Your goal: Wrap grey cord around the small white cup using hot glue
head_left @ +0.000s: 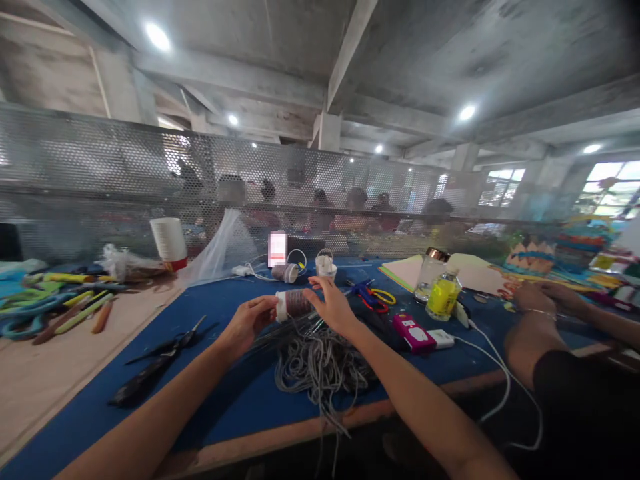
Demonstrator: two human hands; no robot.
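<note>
A white paper cup wound with grey-brown cord (298, 302) lies sideways between my hands, above the blue table mat. My left hand (243, 325) pinches its white rim at the left end. Around its right end curve the fingers and thumb of my right hand (334, 308), partly hiding it. Below them a loose heap of grey cord (320, 367) spreads over the mat, with strands hanging past the front edge. Just beyond stand another cord-wrapped cup (285, 273) with a wire handle and a small white cup (326, 267) with a looped handle.
Black-handled scissors (165, 360) lie at left, near several tools (75, 307) and stacked paper cups (169, 241). To the right are coloured scissors (373, 297), a magenta box (414, 333), a glass jar (426, 273) and a yellow bottle (443, 295). Another person's arms (535, 320) rest far right.
</note>
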